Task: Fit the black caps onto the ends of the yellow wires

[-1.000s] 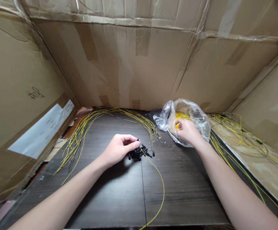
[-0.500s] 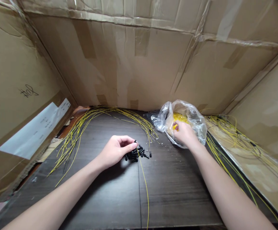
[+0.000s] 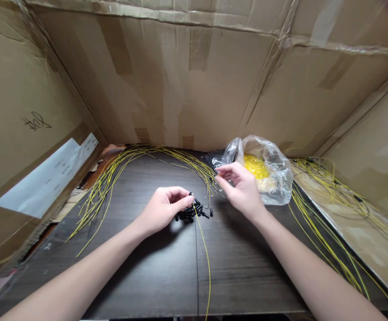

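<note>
My left hand (image 3: pixel 165 207) is closed in a pinch on a thin yellow wire (image 3: pixel 208 254), which trails down to the table's near edge. A small black piece (image 3: pixel 190 194) shows at its fingertips. Just beneath and beside those fingers lies a heap of small black sleeve-like parts (image 3: pixel 197 210). My right hand (image 3: pixel 242 191) hovers in front of a clear plastic bag (image 3: pixel 282 187), thumb and forefinger drawn together; what lies between them is too small to make out. Inside the bag are many small yellow pieces (image 3: pixel 256 166).
A bundle of yellow wires (image 3: pixel 113 171) curves across the back left, its hooked metal ends near my right fingertips. A dark bag (image 3: pixel 212 158) lies behind. More yellow wires (image 3: pixel 317 227) run along the right edge. Cardboard walls (image 3: pixel 167 89) enclose the dark table (image 3: pixel 140 276).
My right hand has come out of the clear bag and moved left, towards my left hand. My left hand still pinches the wire in nearly the same place.
</note>
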Demonstrator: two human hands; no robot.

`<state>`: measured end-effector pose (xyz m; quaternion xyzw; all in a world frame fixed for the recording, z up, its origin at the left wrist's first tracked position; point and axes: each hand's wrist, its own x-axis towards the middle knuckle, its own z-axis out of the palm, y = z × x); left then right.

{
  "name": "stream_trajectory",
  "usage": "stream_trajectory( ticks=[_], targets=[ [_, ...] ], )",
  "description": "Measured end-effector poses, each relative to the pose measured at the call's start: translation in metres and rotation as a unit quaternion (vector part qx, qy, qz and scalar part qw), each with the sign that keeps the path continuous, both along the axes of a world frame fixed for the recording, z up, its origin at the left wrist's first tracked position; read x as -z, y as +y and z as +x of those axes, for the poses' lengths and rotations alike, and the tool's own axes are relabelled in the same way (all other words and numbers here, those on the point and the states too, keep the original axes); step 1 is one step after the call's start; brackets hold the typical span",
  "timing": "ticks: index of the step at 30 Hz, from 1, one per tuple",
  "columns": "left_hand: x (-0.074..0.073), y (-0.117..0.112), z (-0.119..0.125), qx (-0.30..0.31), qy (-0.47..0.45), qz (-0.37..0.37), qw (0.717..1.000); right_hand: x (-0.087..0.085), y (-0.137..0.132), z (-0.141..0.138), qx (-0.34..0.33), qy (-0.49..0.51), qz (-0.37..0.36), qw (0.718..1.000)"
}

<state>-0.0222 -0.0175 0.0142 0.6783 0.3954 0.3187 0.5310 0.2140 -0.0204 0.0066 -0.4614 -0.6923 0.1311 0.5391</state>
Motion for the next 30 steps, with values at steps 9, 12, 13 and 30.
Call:
stream_trajectory(
  ticks=[9,12,13,30],
  targets=[
    [-0.003,-0.002,0.001,0.026,-0.004,0.009,1.0,0.009,-0.022,-0.036,-0.121,-0.021,0.018,0.992],
    [-0.002,-0.003,0.001,0.036,0.001,0.008,0.999,0.01,-0.021,-0.035,-0.123,-0.024,0.024,0.992],
    [-0.002,-0.003,0.0,0.04,0.002,0.008,0.999,0.009,-0.021,-0.034,-0.125,-0.025,0.025,0.992],
    [0.0,0.001,-0.002,0.09,0.011,-0.003,0.996,0.011,-0.022,-0.033,-0.173,-0.055,0.039,0.983]
  ],
)
